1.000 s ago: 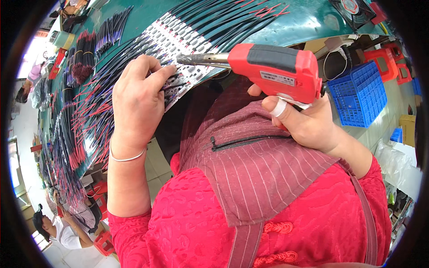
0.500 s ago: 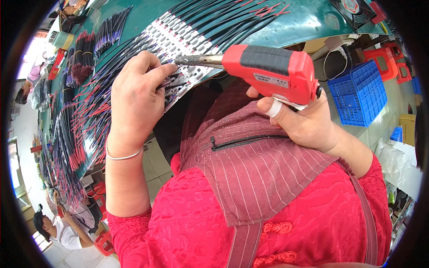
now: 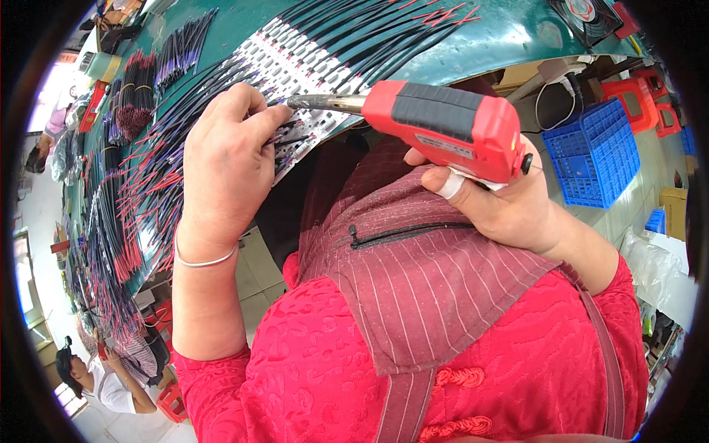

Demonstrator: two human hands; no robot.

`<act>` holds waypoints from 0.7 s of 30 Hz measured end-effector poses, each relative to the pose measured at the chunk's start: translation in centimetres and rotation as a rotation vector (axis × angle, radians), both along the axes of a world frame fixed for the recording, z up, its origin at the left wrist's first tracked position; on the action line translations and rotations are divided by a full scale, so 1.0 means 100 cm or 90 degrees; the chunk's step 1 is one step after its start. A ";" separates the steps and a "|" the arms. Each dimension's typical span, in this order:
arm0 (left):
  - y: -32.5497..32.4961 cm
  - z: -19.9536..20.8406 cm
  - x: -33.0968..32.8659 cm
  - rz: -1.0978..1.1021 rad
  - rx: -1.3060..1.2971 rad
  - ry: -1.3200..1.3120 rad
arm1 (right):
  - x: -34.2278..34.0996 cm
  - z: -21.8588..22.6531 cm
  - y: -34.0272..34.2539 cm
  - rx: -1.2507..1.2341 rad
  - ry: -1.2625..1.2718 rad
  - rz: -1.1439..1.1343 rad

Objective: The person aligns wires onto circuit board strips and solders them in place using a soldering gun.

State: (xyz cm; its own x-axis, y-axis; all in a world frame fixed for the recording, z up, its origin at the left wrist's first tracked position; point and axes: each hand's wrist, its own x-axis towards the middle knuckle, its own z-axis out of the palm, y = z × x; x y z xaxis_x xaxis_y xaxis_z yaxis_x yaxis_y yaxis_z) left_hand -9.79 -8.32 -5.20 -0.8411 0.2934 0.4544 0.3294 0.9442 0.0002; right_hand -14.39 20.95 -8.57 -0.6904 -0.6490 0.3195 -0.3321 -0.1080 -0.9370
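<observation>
My right hand (image 3: 509,207), with white tape round its thumb, grips a red-and-black gun-shaped tool (image 3: 443,122). The tool's long metal nozzle (image 3: 332,103) points left, its dark tip beside my left fingertips. My left hand (image 3: 229,155) is closed, thumb and forefinger pinched at the near part of a white perforated board (image 3: 310,74). What lies between those fingers is hidden. Rows of small grey-white parts sit on the board. Black wires (image 3: 369,33) with red ends run from its far side, and dark wires with red and purple ends (image 3: 159,162) fan out by my left hand.
The board lies on a green table (image 3: 502,37). Bundled wires (image 3: 136,96) lie at the left, with loose wires hanging over the table's edge. A blue crate (image 3: 591,155) and red stools (image 3: 631,103) stand at right. Another person (image 3: 103,380) is at lower left.
The gun-shaped tool has shifted slightly left and down at its nozzle end, with my right hand tilting along. My left hand stays almost in place.
</observation>
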 end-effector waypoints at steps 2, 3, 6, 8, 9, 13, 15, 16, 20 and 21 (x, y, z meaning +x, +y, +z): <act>0.000 0.000 0.000 0.000 0.000 -0.002 | 0.002 0.002 0.002 -0.003 -0.079 0.014; 0.000 0.000 -0.001 0.000 0.001 -0.002 | 0.002 0.003 0.002 -0.004 -0.079 0.014; 0.000 -0.001 -0.001 0.001 0.004 -0.004 | 0.003 0.004 0.002 0.021 -0.033 -0.004; 0.000 -0.001 -0.002 0.002 0.006 -0.006 | 0.002 0.004 0.005 0.037 -0.033 -0.001; 0.001 -0.001 -0.002 0.002 0.006 -0.007 | 0.001 0.003 0.004 0.036 -0.033 -0.001; 0.004 -0.002 -0.002 0.004 0.012 -0.003 | 0.003 -0.001 0.002 -0.038 -0.050 -0.024; 0.004 -0.002 -0.003 0.003 0.012 0.000 | 0.005 -0.002 0.005 -0.063 -0.076 -0.035; 0.004 -0.002 -0.002 0.004 0.012 0.004 | 0.005 -0.001 0.007 -0.069 -0.098 -0.043; 0.004 -0.001 -0.002 0.012 0.001 0.001 | 0.007 -0.001 0.010 -0.093 -0.120 -0.048; 0.005 -0.001 -0.002 0.013 0.003 -0.003 | 0.007 0.000 0.011 -0.094 -0.120 -0.049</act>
State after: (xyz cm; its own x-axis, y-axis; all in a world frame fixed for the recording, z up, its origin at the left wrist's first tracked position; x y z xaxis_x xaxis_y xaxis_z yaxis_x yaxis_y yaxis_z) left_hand -9.97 -7.86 -5.31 -0.8491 0.2743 0.4514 0.3102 0.9507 0.0057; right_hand -13.68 22.05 -8.61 -0.7925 -0.5481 0.2675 -0.1654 -0.2289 -0.9593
